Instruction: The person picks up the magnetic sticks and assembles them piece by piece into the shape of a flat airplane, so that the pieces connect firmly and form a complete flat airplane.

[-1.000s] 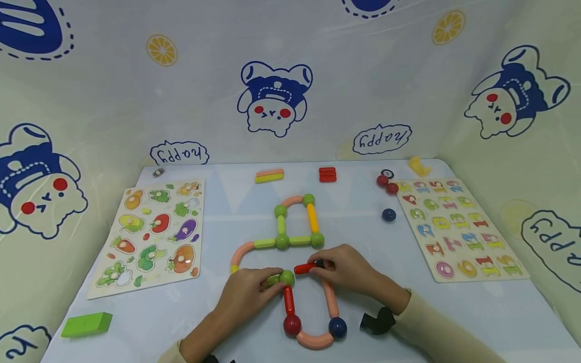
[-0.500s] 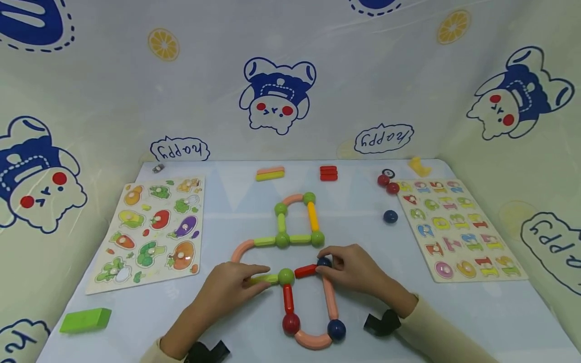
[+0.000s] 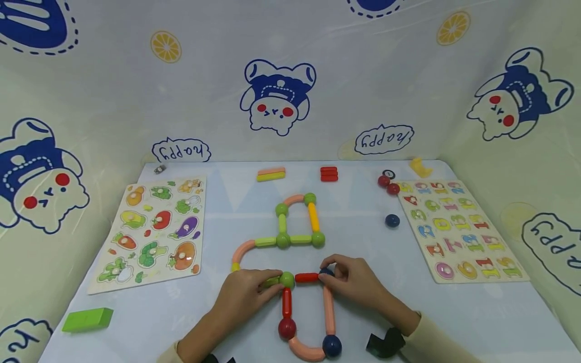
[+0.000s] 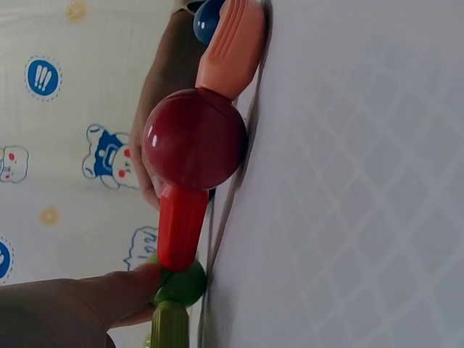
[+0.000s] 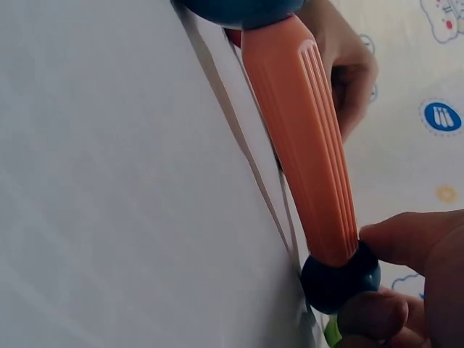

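My left hand (image 3: 247, 297) pinches a green ball (image 3: 287, 280) at the end of a light green rod (image 3: 271, 282); its fingertips also show against that ball (image 4: 181, 281) in the left wrist view. My right hand (image 3: 356, 280) grips a dark blue ball (image 5: 339, 279), mostly covered by fingers in the head view. A red rod (image 3: 306, 278) spans the two balls. Below hang an upright red rod (image 3: 287, 303), a dark red ball (image 3: 287, 328), a curved salmon rod (image 3: 307, 350), a second blue ball (image 3: 332, 346) and a straight salmon rod (image 3: 329, 310), forming a loop.
Farther up lies a joined frame of green balls (image 3: 283, 239) and rods. A vegetable puzzle board (image 3: 150, 234) is at left, a number board (image 3: 460, 229) at right. Spare red rods (image 3: 329, 174), a loose blue ball (image 3: 392, 221) and a green block (image 3: 88, 320) lie around.
The red rod between the hands has levelled out, and the lower loop has shifted slightly down and left. My left fingers slid back along the green rod, then returned to the green ball.
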Demonstrator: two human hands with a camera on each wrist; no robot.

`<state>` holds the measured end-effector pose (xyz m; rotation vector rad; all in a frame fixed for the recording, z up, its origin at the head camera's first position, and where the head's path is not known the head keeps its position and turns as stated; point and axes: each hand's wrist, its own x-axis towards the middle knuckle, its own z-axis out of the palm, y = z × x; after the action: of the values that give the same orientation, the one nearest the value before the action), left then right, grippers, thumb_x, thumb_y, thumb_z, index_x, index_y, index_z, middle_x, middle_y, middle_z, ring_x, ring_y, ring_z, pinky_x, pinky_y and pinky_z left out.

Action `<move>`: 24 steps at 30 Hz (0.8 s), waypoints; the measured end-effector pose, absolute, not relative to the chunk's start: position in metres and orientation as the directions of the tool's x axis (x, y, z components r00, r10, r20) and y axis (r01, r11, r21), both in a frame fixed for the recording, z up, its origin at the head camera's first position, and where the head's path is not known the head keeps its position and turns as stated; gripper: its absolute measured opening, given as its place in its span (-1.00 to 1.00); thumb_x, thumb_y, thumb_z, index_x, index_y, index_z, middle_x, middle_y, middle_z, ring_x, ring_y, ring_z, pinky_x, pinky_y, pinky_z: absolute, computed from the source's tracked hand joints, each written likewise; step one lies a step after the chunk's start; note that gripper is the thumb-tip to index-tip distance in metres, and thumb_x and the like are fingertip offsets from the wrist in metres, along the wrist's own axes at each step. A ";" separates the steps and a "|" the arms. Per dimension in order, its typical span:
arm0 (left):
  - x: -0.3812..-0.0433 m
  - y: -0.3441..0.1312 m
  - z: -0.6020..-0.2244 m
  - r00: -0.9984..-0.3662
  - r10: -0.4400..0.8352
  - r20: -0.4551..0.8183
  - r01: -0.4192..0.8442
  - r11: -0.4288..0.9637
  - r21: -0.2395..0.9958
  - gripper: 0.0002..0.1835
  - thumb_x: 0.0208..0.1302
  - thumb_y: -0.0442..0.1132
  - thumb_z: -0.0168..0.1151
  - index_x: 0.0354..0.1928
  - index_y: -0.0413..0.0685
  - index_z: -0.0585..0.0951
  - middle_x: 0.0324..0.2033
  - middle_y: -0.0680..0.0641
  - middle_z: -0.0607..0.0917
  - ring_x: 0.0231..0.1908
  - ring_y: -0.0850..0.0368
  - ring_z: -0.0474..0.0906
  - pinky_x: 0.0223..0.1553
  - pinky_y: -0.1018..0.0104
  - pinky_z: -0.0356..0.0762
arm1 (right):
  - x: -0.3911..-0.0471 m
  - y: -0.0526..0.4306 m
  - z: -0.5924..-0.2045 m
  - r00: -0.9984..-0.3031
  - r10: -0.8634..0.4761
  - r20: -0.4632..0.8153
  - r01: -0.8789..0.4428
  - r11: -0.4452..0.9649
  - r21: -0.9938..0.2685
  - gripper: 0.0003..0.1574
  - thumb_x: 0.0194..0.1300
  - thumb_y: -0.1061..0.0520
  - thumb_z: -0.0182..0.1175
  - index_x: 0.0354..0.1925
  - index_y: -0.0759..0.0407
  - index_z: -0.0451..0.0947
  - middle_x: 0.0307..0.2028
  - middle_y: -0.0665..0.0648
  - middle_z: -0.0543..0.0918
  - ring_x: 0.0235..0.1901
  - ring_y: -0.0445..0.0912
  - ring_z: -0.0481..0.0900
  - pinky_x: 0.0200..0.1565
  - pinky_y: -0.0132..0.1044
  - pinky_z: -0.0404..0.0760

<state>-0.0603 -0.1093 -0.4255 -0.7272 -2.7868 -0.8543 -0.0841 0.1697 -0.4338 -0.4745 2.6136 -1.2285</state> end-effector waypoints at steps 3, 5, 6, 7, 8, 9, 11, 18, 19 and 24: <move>-0.059 -0.108 -0.425 -0.882 0.395 0.255 0.471 0.726 0.502 -0.68 0.06 0.08 0.36 -0.15 0.18 0.72 -0.69 0.37 0.49 -0.75 0.46 0.18 -0.71 0.50 0.11 | -0.081 0.169 -0.434 -0.925 -0.376 -0.064 -0.184 0.587 -0.788 -0.65 0.14 -0.29 0.23 -0.20 -0.17 0.56 -0.77 -0.11 0.37 -0.75 -0.23 0.31 -0.69 -0.42 0.22; -0.058 -0.108 -0.425 -0.885 0.390 0.252 0.465 0.724 0.510 -0.68 0.05 0.08 0.37 -0.15 0.17 0.72 -0.67 0.37 0.50 -0.75 0.46 0.19 -0.71 0.50 0.12 | -0.080 0.168 -0.435 -0.926 -0.372 -0.062 -0.182 0.585 -0.790 -0.66 0.14 -0.29 0.23 -0.20 -0.18 0.56 -0.77 -0.11 0.37 -0.75 -0.23 0.30 -0.68 -0.42 0.22; -0.058 -0.108 -0.425 -0.885 0.392 0.250 0.464 0.724 0.510 -0.68 0.06 0.08 0.37 -0.15 0.18 0.72 -0.69 0.37 0.48 -0.75 0.46 0.19 -0.71 0.50 0.12 | -0.079 0.168 -0.435 -0.927 -0.370 -0.060 -0.182 0.586 -0.790 -0.65 0.14 -0.30 0.22 -0.20 -0.18 0.56 -0.77 -0.11 0.37 -0.75 -0.24 0.30 -0.68 -0.42 0.22; -0.058 -0.108 -0.425 -0.885 0.395 0.247 0.465 0.723 0.510 -0.68 0.06 0.08 0.36 -0.15 0.18 0.71 -0.70 0.37 0.47 -0.75 0.46 0.19 -0.71 0.50 0.12 | -0.078 0.168 -0.435 -0.928 -0.369 -0.060 -0.182 0.586 -0.790 -0.65 0.14 -0.30 0.22 -0.20 -0.18 0.56 -0.77 -0.12 0.37 -0.75 -0.24 0.30 -0.68 -0.42 0.22; -0.058 -0.109 -0.425 -0.884 0.400 0.243 0.467 0.722 0.511 -0.68 0.07 0.09 0.35 -0.15 0.18 0.71 -0.71 0.38 0.45 -0.74 0.46 0.19 -0.71 0.50 0.12 | -0.078 0.169 -0.435 -0.928 -0.369 -0.060 -0.181 0.585 -0.790 -0.64 0.13 -0.31 0.22 -0.20 -0.18 0.56 -0.77 -0.12 0.37 -0.75 -0.24 0.30 -0.68 -0.42 0.22; -0.059 -0.110 -0.425 -0.882 0.405 0.241 0.470 0.720 0.510 -0.68 0.07 0.10 0.35 -0.15 0.18 0.71 -0.70 0.39 0.46 -0.74 0.47 0.21 -0.70 0.51 0.14 | -0.077 0.169 -0.435 -0.927 -0.370 -0.059 -0.183 0.584 -0.791 -0.63 0.13 -0.31 0.22 -0.20 -0.17 0.56 -0.76 -0.12 0.37 -0.75 -0.24 0.30 -0.68 -0.42 0.23; -0.060 -0.113 -0.424 -0.877 0.417 0.239 0.480 0.721 0.500 -0.67 0.08 0.11 0.34 -0.14 0.19 0.71 -0.73 0.39 0.41 -0.74 0.47 0.20 -0.70 0.51 0.13 | -0.077 0.169 -0.436 -0.925 -0.375 -0.062 -0.183 0.581 -0.793 -0.62 0.13 -0.32 0.21 -0.19 -0.17 0.56 -0.76 -0.11 0.38 -0.74 -0.23 0.31 -0.68 -0.41 0.23; -0.066 -0.127 -0.421 -0.867 0.435 0.241 0.496 0.715 0.492 -0.69 0.04 0.07 0.38 -0.15 0.23 0.72 -0.83 0.37 0.21 -0.76 0.45 0.11 -0.70 0.48 0.02 | -0.078 0.171 -0.436 -0.916 -0.397 -0.060 -0.197 0.573 -0.796 -0.62 0.15 -0.31 0.20 -0.14 -0.21 0.56 -0.73 -0.10 0.39 -0.73 -0.20 0.33 -0.66 -0.40 0.25; -0.066 -0.127 -0.422 -0.865 0.442 0.236 0.499 0.713 0.493 -0.70 0.05 0.08 0.37 -0.15 0.24 0.71 -0.82 0.37 0.21 -0.75 0.46 0.12 -0.69 0.49 0.02 | -0.079 0.172 -0.436 -0.915 -0.400 -0.059 -0.199 0.572 -0.795 -0.62 0.15 -0.31 0.20 -0.13 -0.21 0.57 -0.73 -0.10 0.39 -0.72 -0.20 0.33 -0.66 -0.40 0.25; -0.065 -0.120 -0.425 -0.861 0.462 0.213 0.502 0.702 0.505 -0.68 0.10 0.11 0.32 -0.10 0.26 0.69 -0.81 0.32 0.22 -0.74 0.45 0.13 -0.69 0.51 0.04 | -0.079 0.171 -0.435 -0.914 -0.402 -0.059 -0.196 0.563 -0.803 -0.62 0.16 -0.30 0.20 -0.12 -0.20 0.57 -0.71 -0.09 0.40 -0.71 -0.21 0.33 -0.66 -0.41 0.26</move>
<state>-0.0653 -0.1199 -0.4245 -0.8039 -2.8334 -0.8718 -0.0786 0.1713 -0.4350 -0.4998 2.5626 -1.2721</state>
